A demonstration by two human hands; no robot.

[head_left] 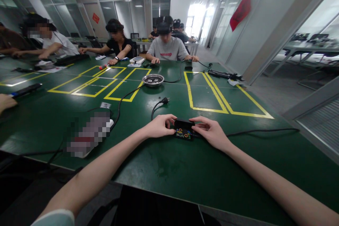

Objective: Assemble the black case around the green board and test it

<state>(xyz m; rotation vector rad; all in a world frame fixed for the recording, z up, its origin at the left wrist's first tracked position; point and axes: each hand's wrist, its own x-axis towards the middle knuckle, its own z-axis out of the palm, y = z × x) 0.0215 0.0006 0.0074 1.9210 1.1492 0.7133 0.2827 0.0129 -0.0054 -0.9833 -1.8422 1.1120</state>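
Note:
Straight ahead of me is an opened power adapter, its circuit board (183, 134) showing yellow-ringed coils and small green and blue parts. A black plastic cover (184, 124) stands tilted along the far side of the board. My left hand (160, 126) pinches the left end of the cover, thumb close to the board's edge. At the other end, my right hand (212, 132) holds the cover between thumb and fingers. A black cable (261, 132) runs off to the right from beneath my right hand. Beyond my left hand lies a black power plug (165, 101) on its cord.
A metal bowl (153, 80) with small parts stands mid-table. A power strip (91, 134), partly blurred, lies left with its cord. Yellow tape outlines (209, 110) mark the green table (159, 169). Across it sits a person in grey (169, 47); other people sit left.

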